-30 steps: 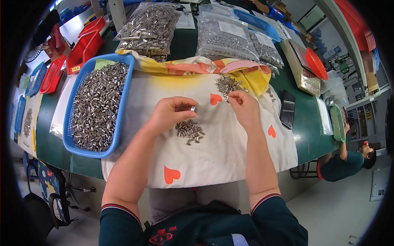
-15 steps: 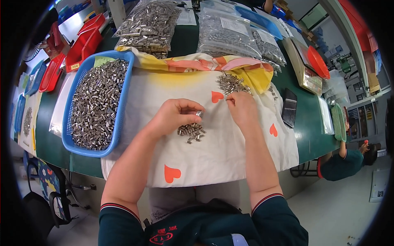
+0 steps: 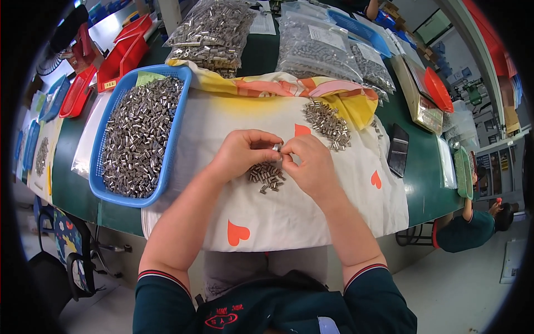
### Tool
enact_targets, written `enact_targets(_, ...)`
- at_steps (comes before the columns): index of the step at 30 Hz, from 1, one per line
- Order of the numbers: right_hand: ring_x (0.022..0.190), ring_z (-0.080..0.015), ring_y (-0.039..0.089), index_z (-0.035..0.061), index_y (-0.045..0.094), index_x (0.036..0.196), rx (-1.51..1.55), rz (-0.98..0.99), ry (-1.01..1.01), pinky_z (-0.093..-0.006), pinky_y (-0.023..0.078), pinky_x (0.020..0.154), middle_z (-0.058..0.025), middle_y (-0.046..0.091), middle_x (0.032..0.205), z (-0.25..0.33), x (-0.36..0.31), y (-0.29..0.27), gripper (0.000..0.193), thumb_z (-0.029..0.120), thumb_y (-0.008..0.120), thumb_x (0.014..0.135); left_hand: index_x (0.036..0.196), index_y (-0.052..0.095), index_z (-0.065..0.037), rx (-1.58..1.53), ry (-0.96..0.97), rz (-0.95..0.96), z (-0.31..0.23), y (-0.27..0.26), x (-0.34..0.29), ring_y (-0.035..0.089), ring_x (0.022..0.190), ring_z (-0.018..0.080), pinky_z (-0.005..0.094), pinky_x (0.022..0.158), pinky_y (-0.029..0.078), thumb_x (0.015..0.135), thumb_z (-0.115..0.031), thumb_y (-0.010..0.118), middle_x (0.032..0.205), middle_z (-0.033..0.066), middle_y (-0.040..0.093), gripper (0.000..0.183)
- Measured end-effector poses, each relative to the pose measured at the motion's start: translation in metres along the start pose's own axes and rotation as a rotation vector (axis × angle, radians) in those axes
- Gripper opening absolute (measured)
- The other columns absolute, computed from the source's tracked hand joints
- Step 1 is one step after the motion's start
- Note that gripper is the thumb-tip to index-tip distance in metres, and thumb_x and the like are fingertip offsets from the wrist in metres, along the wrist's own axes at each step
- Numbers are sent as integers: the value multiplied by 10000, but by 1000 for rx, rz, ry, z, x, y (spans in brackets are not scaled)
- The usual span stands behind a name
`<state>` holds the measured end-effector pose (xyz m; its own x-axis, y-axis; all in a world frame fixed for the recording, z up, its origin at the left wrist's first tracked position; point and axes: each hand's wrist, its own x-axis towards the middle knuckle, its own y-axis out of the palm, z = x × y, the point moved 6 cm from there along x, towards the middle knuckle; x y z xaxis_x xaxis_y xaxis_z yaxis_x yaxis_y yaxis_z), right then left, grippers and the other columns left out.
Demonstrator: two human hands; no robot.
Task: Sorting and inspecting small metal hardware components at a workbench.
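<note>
My left hand pinches a shiny, ring-like metal piece between thumb and fingers. Against it, my right hand closes its thumb and forefinger; whatever sits between those fingertips is too small to make out. Just below the hands, a small pile of short metal tubes lies on the white cloth printed with orange hearts. Beyond my right hand is a second pile of similar metal tubes, near the cloth's yellow folded edge. Both hands are above the cloth, the right wrist bent inward.
At left a blue basket is full of small metal tubes. Bulging clear bags of metal parts and more bags line the back. A black phone lies on the green table at right. Another person sits far right.
My right hand has moved left and nearer, from the far pile to the metal piece in my left hand. The far pile looks more spread out toward me. The view has shifted slightly.
</note>
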<state>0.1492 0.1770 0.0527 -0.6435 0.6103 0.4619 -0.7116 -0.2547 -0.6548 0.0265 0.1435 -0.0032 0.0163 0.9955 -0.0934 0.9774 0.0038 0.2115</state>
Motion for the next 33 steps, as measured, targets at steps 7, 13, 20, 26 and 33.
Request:
enact_targets(7, 669, -195, 553, 36, 580, 753, 124, 51, 135, -291, 443, 607, -64, 579, 707, -9, -2, 3, 89, 39, 607, 668, 973, 591, 32, 99, -13, -64, -3, -5, -4, 573, 752, 82, 208, 676, 477, 726, -30, 652, 848, 58, 624, 262)
enact_targets(13, 684, -205, 570, 48, 608, 805, 226, 140, 305, -300, 448, 603, -75, 595, 736, -17, 1, -1, 100, 81, 606, 711, 966, 590, 35, 80, -59, -11, 0, -4, -4, 570, 757, 77, 199, 681, 475, 724, -16, 651, 854, 55, 619, 256)
enact_targets(20, 783, -248, 521, 83, 620, 768, -508, -89, 239, -365, 413, 714, -82, 561, 753, -74, 3, -34, 99, 72, 617, 670, 965, 594, 19, 131, -70, 19, 4, 0, -2, 558, 735, 54, 185, 662, 466, 723, -19, 654, 806, 14, 604, 253)
enact_targets(26, 793, -260, 524, 60, 607, 725, -552, 36, 348, -370, 413, 718, -98, 564, 774, -83, 2, -25, 47, 61, 581, 687, 959, 594, 18, 95, -78, 16, 2, -1, -2, 556, 730, 50, 187, 662, 465, 720, -27, 660, 796, 7, 603, 252)
enact_targets(33, 744, -267, 522, 54, 585, 712, -587, 134, 278, -367, 413, 722, -111, 561, 729, -67, 1, -18, 25, 73, 573, 703, 957, 592, 15, 79, -86, 9, 2, -3, -2, 564, 759, 64, 190, 682, 465, 730, -16, 644, 841, 19, 608, 235)
